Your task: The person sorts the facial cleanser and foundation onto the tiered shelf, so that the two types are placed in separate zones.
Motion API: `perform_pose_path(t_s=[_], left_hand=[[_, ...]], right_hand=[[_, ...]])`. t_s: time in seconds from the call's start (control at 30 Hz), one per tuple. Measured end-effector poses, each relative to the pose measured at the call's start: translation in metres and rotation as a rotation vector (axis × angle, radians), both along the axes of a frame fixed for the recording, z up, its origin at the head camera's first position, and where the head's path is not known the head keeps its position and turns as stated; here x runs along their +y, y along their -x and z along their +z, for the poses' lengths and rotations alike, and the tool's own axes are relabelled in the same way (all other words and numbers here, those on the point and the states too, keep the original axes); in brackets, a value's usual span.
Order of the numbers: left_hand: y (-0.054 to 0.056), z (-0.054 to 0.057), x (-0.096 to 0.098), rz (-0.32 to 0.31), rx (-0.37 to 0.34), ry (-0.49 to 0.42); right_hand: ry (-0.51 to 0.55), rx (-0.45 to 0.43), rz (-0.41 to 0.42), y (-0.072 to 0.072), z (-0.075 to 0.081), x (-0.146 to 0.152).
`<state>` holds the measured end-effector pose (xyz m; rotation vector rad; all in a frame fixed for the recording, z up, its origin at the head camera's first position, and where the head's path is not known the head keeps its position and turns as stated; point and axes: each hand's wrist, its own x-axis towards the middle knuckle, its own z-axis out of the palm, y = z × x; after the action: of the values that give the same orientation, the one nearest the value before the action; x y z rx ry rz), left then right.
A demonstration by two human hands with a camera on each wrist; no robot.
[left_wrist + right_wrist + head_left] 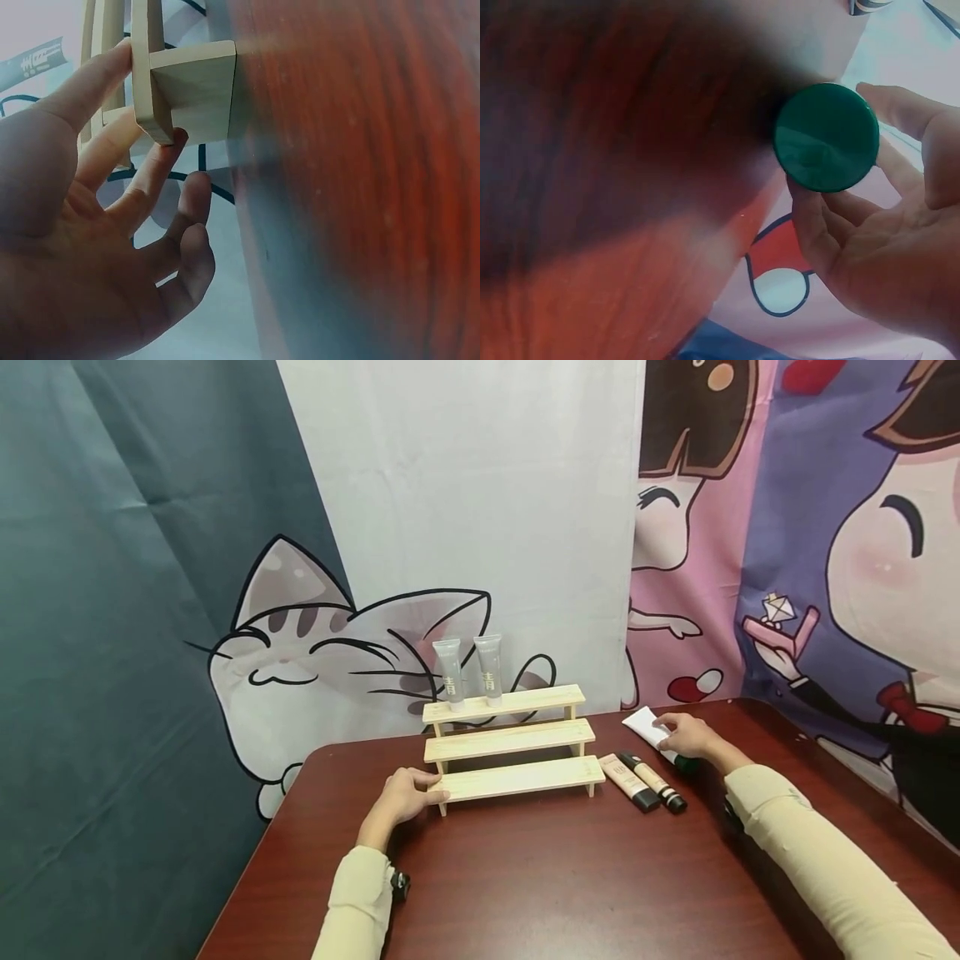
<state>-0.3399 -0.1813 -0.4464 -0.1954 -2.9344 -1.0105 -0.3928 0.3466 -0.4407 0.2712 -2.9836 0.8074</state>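
My left hand (405,795) holds the left end of the lowest step of a three-tier wooden display stand (517,779). In the left wrist view, the thumb lies on the step's face and fingers reach behind its end. Two clear squeeze tubes, one left (451,675) and one right (489,670), stand caps down on the top step. To the right of the stand, my right hand (688,735) grips a white squeeze tube (643,723) lying on the table. Its round green cap (827,137) faces the right wrist camera; the cap hides most of the tube there.
Between the stand and my right hand, a beige tube with a black cap (626,781) and a slimmer beige-and-black tube (658,783) lie side by side. The reddish-brown table (540,877) ends at a wall cloth (480,510) printed with cartoon figures.
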Motion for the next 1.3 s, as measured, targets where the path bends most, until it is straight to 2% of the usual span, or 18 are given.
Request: perform_pose_path(t_s=[0.1, 0.2, 0.43, 0.6, 0.7, 0.77, 0.9, 1.13, 1.3], left_hand=[[0.000, 0.001, 0.000, -0.034, 0.027, -0.006], [-0.001, 0.000, 0.001, -0.046, 0.025, -0.048], [-0.004, -0.001, 0.001, -0.015, 0.022, -0.125], [-0.007, 0.001, 0.005, 0.067, 0.029, -0.114], [-0.008, 0.002, 0.008, 0.135, 0.006, -0.097], [-0.008, 0.002, 0.010, 0.154, 0.001, -0.078], [-0.006, 0.004, 0.011, 0.161, -0.001, -0.065], [-0.008, 0.006, 0.013, 0.167, 0.018, -0.034], [-0.011, 0.005, 0.014, 0.161, -0.006, -0.021]], right_hand=[[-0.008, -0.034, 0.020, 0.001, 0.005, -0.003], [-0.008, -0.047, 0.033, 0.001, 0.007, -0.005], [-0.005, 0.020, 0.043, 0.000, 0.002, -0.007], [0.012, 0.085, 0.023, 0.000, 0.004, -0.009], [0.018, 0.126, 0.016, 0.000, 0.008, -0.012], [0.025, 0.155, 0.017, 0.001, 0.011, -0.015], [0.075, 0.205, 0.016, 0.002, 0.021, -0.024], [0.270, 0.199, 0.040, -0.006, 0.041, -0.054], [0.265, 0.236, 0.023, -0.014, 0.050, -0.076]])
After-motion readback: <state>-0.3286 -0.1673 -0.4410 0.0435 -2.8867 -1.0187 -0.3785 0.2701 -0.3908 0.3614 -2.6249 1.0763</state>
